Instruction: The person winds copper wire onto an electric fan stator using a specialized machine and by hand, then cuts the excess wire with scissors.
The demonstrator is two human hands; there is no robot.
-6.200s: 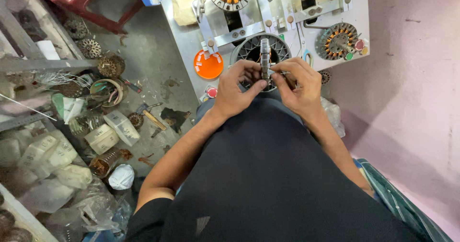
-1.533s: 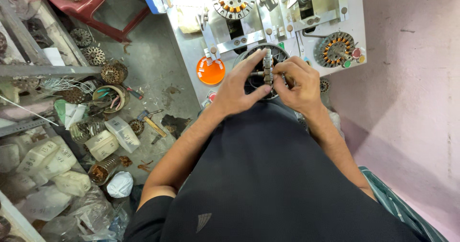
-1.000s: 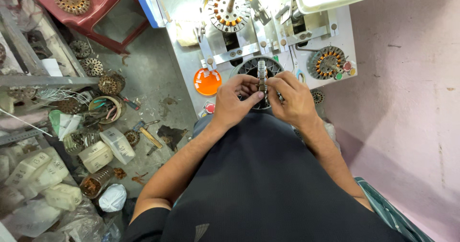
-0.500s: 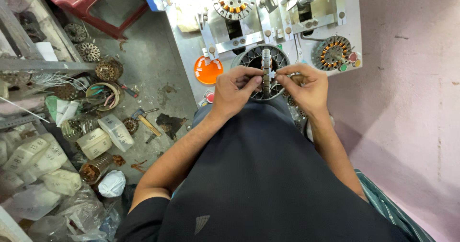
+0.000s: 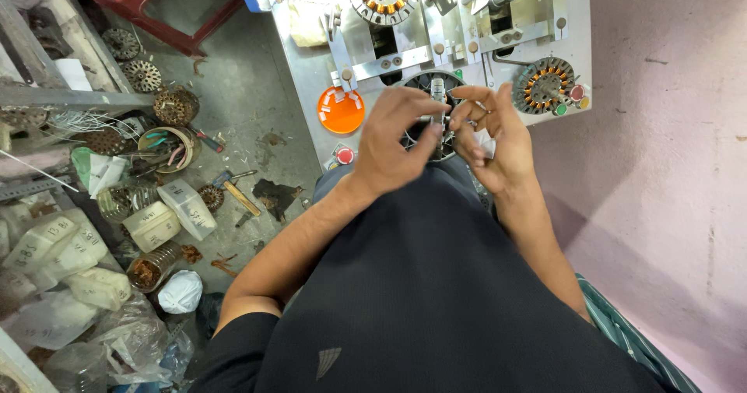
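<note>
- Head view: both hands are up at the winding machine (image 5: pixel 545 43), working on the round black stator (image 5: pixel 424 82) fixed to its front plate.
- Left hand (image 5: pixel 393 140) pinches the slim upright metal shaft (image 5: pixel 438 101) sticking out of the stator's centre. Right hand (image 5: pixel 494 132) is half curled just beside it, fingertips near the shaft; can't tell if it grips anything.
- Shaft's long axis runs straight away from the body, between the hands, with the left nearer.
- Orange disc (image 5: pixel 341 110) sits left of the stator, and a wound stator (image 5: pixel 546 85) sits right.
</note>
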